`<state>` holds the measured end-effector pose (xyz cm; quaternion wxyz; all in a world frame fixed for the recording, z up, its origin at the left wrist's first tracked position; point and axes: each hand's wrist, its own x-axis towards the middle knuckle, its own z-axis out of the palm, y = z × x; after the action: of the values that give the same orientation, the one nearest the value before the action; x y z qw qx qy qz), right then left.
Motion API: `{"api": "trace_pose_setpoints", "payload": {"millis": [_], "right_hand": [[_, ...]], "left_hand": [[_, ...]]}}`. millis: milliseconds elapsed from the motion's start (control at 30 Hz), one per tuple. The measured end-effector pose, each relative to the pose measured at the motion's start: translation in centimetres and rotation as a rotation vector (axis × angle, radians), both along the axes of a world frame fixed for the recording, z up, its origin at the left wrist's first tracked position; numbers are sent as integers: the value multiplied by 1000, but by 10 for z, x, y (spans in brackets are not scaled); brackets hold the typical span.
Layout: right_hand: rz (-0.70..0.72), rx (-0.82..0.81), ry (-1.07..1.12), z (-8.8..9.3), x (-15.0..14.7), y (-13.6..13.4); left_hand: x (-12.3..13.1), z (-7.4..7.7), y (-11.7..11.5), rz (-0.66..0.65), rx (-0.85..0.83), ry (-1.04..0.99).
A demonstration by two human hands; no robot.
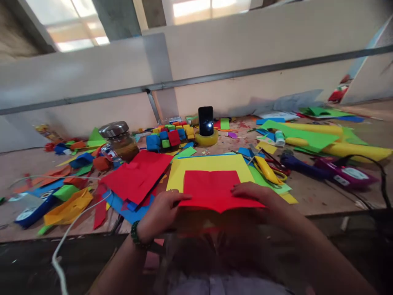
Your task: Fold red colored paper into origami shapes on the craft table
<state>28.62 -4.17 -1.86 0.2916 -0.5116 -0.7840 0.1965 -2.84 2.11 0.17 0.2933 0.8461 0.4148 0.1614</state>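
A red sheet [211, 190], felt or stiff paper, lies over a yellow sheet [178, 170] near the table's front edge. It has a crease down the middle, and its near edge dips there and hangs over the table edge. My left hand [161, 215], with a dark beaded bracelet at the wrist, holds the sheet's left side with the thumb on top. At the right side my right hand [253, 194] holds it, fingers bent over the top surface. The undersides of both grips are hidden. Yellow-handled scissors [267, 170] lie right of the yellow sheet.
A lidded glass jar [118, 143] stands left of centre, near more red sheets [138, 176]. Behind are small coloured cubes [173, 138] and a phone [206, 121] propped in a yellow ring [206, 138]. Glue guns [346, 172] [37, 207] and cords lie at both sides.
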Motion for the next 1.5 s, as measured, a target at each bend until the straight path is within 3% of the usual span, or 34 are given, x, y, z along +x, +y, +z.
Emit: {"api": "trace_pose_setpoints", "payload": {"millis": [167, 267, 367, 467, 567, 667, 767, 833, 967, 1100, 1200, 1333, 1500], "right_hand": [[-109, -34, 69, 1, -5, -1], [-344, -62, 60, 1, -12, 6], [-554, -92, -38, 2, -18, 12], [-615, -90, -220, 2, -20, 12], [-584, 47, -452, 3, -23, 9], [-389, 256, -596, 7, -34, 8], [-54, 313, -568, 9, -51, 8], [50, 289, -533, 7, -57, 8], [11, 252, -526, 1, -46, 0], [-148, 206, -530, -2, -15, -16], [-242, 129, -596, 4, -3, -19], [-317, 79, -641, 24, -24, 4], [-274, -61, -561, 39, -70, 51]], "left_hand": [[7, -9, 3, 129, 132, 69], [15, -11, 8, 195, 169, 134], [22, -13, 10, 265, 179, 232], [25, -12, 6, 299, 320, 243], [30, -6, -5, 93, 446, 212], [41, -1, -15, -185, 363, 266], [53, 0, -22, -219, 316, 333], [55, -1, -23, -201, 310, 353], [37, -3, -23, -156, 326, 362], [6, -5, -16, -74, 349, 324], [-3, -6, -6, 14, 384, 307], [12, -8, 5, 97, 458, 301], [37, -11, 1, -20, 382, 338]]}}
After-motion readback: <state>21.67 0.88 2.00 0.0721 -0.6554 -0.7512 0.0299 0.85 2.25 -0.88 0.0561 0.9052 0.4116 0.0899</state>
